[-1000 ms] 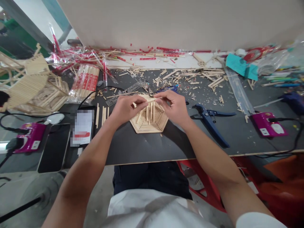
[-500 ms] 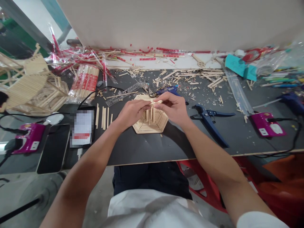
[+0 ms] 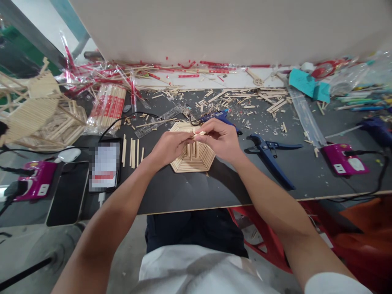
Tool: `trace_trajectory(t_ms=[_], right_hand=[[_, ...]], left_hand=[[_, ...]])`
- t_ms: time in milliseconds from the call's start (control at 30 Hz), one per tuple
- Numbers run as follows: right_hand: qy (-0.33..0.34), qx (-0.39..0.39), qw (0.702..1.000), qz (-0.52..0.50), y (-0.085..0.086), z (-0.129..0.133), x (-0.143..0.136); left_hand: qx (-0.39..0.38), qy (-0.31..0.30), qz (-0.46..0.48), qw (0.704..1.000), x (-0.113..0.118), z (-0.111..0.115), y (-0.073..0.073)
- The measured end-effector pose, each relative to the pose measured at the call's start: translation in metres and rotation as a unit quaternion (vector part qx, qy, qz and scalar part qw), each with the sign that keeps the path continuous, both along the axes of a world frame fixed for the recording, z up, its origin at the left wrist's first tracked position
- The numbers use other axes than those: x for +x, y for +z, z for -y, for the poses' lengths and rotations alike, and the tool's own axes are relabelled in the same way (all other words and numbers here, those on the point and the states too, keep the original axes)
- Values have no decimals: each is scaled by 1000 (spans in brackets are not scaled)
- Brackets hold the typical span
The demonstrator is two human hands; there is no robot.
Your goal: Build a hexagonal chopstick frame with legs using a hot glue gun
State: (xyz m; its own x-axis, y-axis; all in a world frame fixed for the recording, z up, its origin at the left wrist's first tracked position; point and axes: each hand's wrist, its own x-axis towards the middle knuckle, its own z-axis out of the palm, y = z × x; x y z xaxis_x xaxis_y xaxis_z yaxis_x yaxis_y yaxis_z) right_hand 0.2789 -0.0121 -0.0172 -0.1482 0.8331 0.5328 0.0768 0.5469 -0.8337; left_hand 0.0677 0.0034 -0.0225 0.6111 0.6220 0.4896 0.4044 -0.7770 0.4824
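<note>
Short pale wooden sticks (image 3: 199, 134) are pinched between my two hands. My left hand (image 3: 171, 146) closes its fingertips on their left end, and my right hand (image 3: 221, 138) grips the right end between thumb and fingers. Just beneath both hands lies a hexagonal piece made of wooden sticks (image 3: 192, 166), with a few sticks standing up near its middle, partly hidden by my fingers. Several loose sticks (image 3: 132, 153) lie side by side to the left of my left forearm.
Blue cutters (image 3: 271, 157) lie right of my right hand, and a blue glue gun (image 3: 219, 116) sits behind it. Two phones (image 3: 67, 194) and a purple power socket (image 3: 36, 179) are at left. Scraps, bundled sticks (image 3: 108, 107) and a ruler (image 3: 159, 121) lie behind.
My right hand has shifted slightly left, toward my left hand, and less of the sticks shows between the fingers. Both hands stay closed above the hexagonal piece.
</note>
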Motion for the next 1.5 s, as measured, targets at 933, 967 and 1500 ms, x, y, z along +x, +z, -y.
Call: trace_trajectory(t_ms=[933,967,1500], right_hand=[[-119,230,963,70,6,17,-10],[-118,232,963,70,6,17,-9],[-108,196,969,105,3,17,-9]], left_hand=[[176,21,-17,984,3,9,5],[175,21,-11,984,3,10,5],[75,35,-65,994,5,12,1]])
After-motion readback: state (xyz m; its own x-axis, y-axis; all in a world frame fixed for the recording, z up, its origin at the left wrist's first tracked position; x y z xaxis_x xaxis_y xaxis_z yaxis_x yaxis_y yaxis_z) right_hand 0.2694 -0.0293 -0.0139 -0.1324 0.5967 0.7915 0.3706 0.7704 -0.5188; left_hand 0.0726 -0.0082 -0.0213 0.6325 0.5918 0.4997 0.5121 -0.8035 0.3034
